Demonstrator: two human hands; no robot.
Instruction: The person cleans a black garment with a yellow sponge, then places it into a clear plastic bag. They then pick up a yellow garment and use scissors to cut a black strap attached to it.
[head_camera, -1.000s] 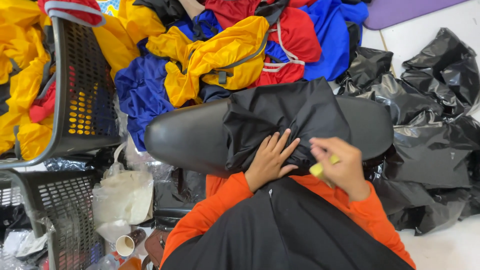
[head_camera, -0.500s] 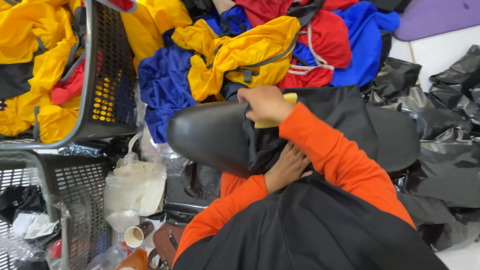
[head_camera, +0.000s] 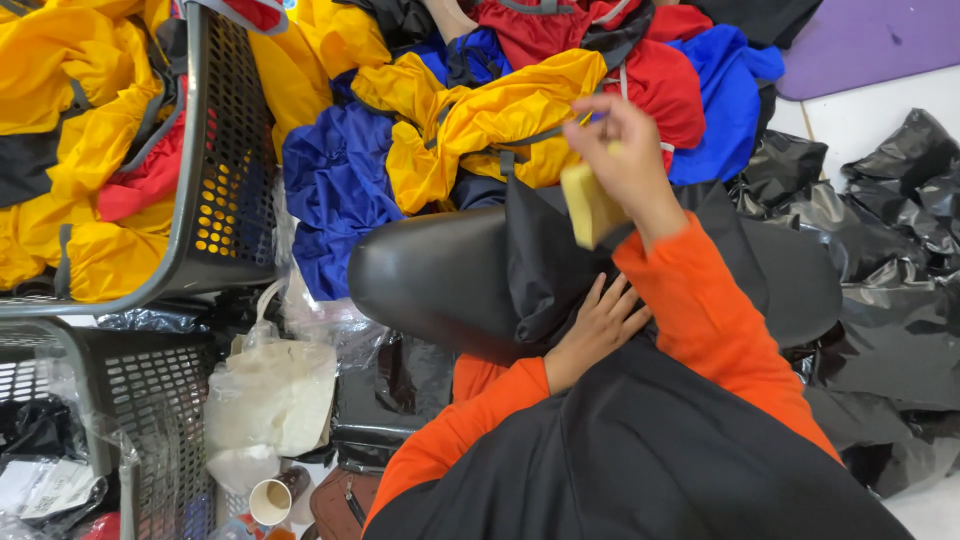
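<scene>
My right hand (head_camera: 625, 150) is raised over the far edge of a black garment (head_camera: 560, 260) and grips a pale yellow block (head_camera: 590, 205). The garment lies draped over a shiny black padded board (head_camera: 430, 275) in front of me. My left hand (head_camera: 598, 325) rests flat on the near part of the garment, fingers spread. Both my sleeves are orange. A dark cloth (head_camera: 640, 470) covers my lap.
A heap of yellow, blue and red garments (head_camera: 480, 110) lies beyond the board. A grey mesh basket (head_camera: 225, 150) full of yellow garments stands at the left, another basket (head_camera: 140, 400) below it. Black plastic bags (head_camera: 890, 270) lie at the right, a pale plastic bag (head_camera: 270, 390) at the lower left.
My right hand has moved from the garment's near right side up and across to its far edge, carrying the yellow block. My left hand stays pressed on the garment.
</scene>
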